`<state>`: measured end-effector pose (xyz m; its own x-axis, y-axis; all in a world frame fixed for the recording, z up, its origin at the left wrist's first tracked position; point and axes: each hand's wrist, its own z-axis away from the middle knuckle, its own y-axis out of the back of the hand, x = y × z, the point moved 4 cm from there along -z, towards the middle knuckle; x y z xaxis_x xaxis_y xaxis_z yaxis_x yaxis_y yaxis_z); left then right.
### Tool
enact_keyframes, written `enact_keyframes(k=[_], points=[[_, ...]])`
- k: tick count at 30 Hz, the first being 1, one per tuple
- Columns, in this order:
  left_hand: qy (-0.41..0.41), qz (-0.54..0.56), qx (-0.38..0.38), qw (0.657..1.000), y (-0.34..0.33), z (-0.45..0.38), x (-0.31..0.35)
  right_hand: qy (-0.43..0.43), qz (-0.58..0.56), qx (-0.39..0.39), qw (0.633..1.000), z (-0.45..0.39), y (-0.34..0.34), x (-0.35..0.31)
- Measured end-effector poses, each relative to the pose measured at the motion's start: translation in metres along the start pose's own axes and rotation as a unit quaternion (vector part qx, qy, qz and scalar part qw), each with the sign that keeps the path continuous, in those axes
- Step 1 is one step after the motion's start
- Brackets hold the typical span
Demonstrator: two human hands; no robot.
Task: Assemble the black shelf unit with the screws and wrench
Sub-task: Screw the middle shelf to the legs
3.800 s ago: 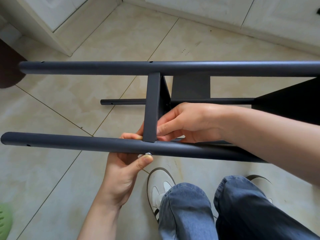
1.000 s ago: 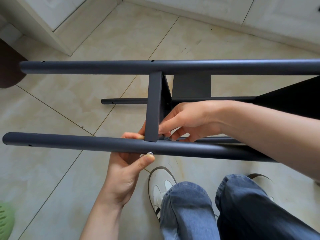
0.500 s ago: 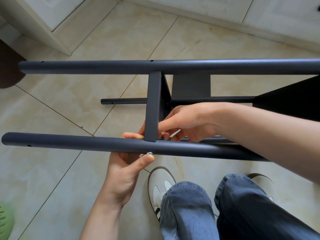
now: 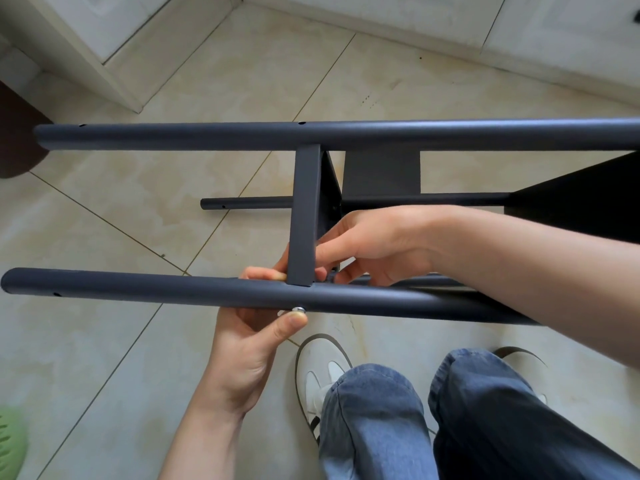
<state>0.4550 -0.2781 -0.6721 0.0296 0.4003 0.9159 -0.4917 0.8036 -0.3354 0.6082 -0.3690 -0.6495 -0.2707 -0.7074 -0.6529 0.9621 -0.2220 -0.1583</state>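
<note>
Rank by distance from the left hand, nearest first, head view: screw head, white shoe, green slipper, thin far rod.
1. Screw head: under the near tube, at the left hand's thumb tip.
2. White shoe: just right of the hand, on the floor.
3. Thin far rod: beyond the near tube, above the hand in view.
4. Green slipper: bottom-left corner.

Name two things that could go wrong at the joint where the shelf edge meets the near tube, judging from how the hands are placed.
1. The screw sits in the near tube with only the left hand's thumb pressing its head; if the thumb slips, it may back out and drop onto the tiled floor.
2. The right hand works by feel behind the shelf edge; whatever it fits there could cross-thread or fall, and fingers could get pinched.
</note>
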Motion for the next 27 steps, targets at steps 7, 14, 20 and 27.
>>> enact_keyframes(k=[7,14,20,27], points=[[0.001,-0.004,0.011,1.000,-0.0002,-0.0012,-0.0013,-0.018,-0.008,0.008,1.000,0.0035,0.0063,0.0030],[0.000,0.002,0.010,1.000,-0.0024,-0.0013,0.0004,0.013,-0.050,-0.002,0.999,0.0011,0.0035,0.0046],[-0.003,0.011,0.017,1.000,-0.0056,-0.0004,0.0005,0.000,-0.035,0.022,0.999,-0.0020,-0.0020,0.0032],[0.001,-0.003,0.027,1.000,-0.0033,-0.0031,0.0015,0.029,-0.046,0.001,0.998,0.0021,0.0021,0.0005]])
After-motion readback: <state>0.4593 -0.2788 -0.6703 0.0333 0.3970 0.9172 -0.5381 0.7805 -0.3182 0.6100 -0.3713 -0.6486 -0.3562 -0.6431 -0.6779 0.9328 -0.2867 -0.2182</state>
